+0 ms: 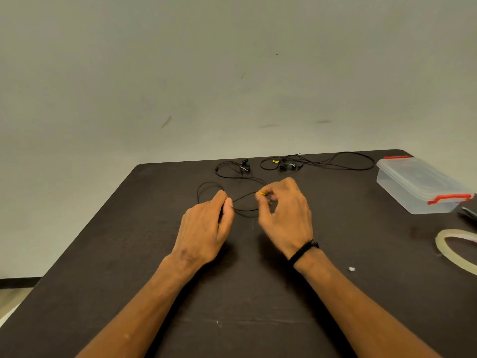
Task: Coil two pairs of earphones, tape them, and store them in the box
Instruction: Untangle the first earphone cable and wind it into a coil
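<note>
Hands (206,223) (284,215) pinch black earphone cable (245,200) above table (129,254).

Both forearms reach up from bottom of frame to centre. Left hand (206,226) palm down, thumb + fingers pinched. Right hand (284,218) curled, fingertips pinched, black band on wrist.

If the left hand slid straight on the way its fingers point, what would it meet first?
Probably the loose black cable loop just beyond the left hand, whose fingers already pinch that cable. Farther along lies the earbud cluster; depth is hard to judge.
</note>
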`<control>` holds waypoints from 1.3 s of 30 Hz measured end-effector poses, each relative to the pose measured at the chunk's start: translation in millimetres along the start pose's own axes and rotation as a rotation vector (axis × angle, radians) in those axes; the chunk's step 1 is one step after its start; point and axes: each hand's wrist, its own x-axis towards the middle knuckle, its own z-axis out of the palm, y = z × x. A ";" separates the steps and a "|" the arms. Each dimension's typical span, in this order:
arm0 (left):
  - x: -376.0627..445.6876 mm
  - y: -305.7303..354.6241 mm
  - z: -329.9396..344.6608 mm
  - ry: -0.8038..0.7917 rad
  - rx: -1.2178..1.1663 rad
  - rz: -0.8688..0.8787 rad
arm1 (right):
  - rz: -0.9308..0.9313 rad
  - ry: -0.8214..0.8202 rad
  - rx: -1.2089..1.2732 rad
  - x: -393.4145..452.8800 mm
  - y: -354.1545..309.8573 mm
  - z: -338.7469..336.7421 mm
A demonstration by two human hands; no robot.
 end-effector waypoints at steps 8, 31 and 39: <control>-0.7 -7.5 -0.9 -0.017 0.039 0.021 | 0.364 0.112 -0.170 20.1 44.5 -39.1; -4.2 7.3 0.5 -0.095 -0.026 0.101 | -0.024 -0.276 -0.145 -4.6 1.3 -30.2; -1.1 -2.2 -5.6 -0.088 0.029 0.100 | 0.317 0.179 0.059 19.0 38.3 -48.1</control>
